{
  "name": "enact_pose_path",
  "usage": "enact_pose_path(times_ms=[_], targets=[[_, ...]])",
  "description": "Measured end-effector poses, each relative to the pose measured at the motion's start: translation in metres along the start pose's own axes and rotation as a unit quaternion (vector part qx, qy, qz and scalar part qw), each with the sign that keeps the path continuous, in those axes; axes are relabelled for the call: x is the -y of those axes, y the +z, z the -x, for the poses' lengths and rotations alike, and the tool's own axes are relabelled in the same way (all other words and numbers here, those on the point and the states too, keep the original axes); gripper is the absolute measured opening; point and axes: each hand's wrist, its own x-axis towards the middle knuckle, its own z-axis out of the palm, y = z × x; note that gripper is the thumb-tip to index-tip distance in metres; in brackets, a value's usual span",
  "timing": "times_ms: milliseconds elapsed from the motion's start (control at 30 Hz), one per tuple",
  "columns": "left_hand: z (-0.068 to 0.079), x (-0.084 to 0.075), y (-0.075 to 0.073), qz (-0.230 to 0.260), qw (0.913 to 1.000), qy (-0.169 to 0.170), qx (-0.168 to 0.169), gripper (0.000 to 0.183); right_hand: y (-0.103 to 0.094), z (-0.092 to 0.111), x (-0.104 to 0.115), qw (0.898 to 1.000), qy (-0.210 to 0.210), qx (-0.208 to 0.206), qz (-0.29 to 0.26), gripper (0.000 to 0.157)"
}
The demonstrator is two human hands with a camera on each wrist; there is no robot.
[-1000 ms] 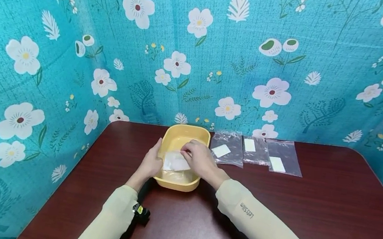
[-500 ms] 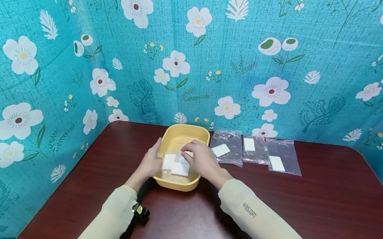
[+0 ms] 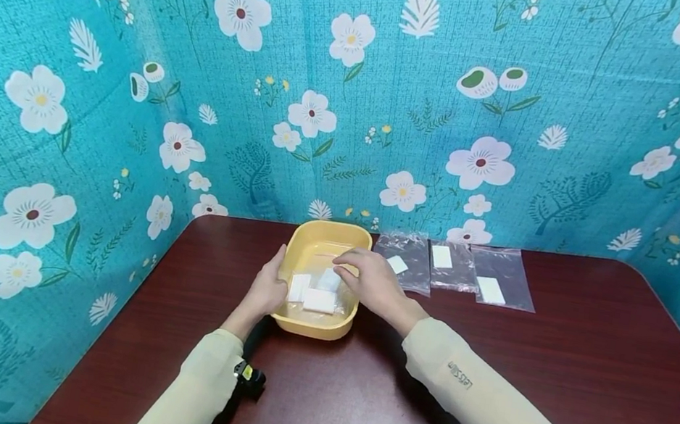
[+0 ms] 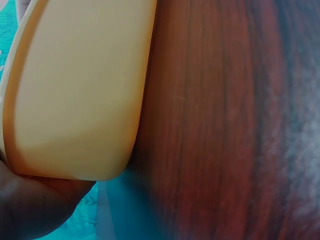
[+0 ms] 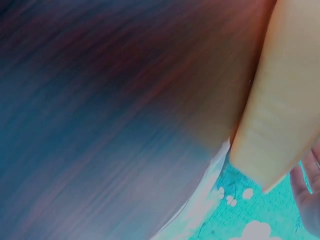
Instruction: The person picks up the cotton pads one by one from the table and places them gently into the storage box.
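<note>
A yellow plastic basin stands near the back of the table. My left hand grips its left rim, thumb over the edge; the left wrist view shows the basin's outer wall above that hand. Inside lie a white rectangular piece, another white piece and a paler one, with clear plastic around them. Over the right rim hovers my right hand, its fingers loosely bent and apart, nothing visible between them. In the right wrist view only part of the fingers shows, beside the basin.
Right of the basin, three clear plastic bags lie in a row, each with a white rectangle: the nearest bag, partly behind my right hand, the middle bag and the far bag. A flowered blue cloth hangs behind the dark red table.
The right hand has let go of a bagged white piece in the basin and drawn back rightward to the rim. The left hand keeps its grip in place.
</note>
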Motion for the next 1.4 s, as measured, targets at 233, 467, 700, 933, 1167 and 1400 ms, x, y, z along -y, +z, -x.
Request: enact_pose_path(times_ms=[233,467,700,933,1167,1400], targets=[[0.0,-0.001,-0.001,-0.008,1.0,-0.003,0.002,0.084,-0.023,0.012,-0.019,0.999,-0.003,-0.034,-0.005,0.02],[0.0,-0.002,0.0,-0.003,1.0,-0.008,0.004,0.082,-0.047,0.038,-0.055,0.999,0.024,-0.024,0.017,0.023],[0.001,-0.002,0.001,-0.004,1.0,-0.004,0.004,0.082,-0.074,0.07,-0.094,0.995,0.084,-0.008,0.048,0.026],[0.002,-0.001,-0.001,-0.001,1.0,-0.004,0.004,0.083,-0.097,0.094,-0.124,0.986,0.147,0.016,0.083,0.029],[0.003,0.0,-0.001,0.002,1.0,-0.002,0.006,0.083,-0.12,0.111,-0.141,0.981,0.154,0.023,0.114,0.029],[0.002,-0.001,-0.002,0.005,0.9999,-0.002,0.01,0.083,-0.138,0.121,-0.156,0.975,0.158,0.036,0.151,0.027]])
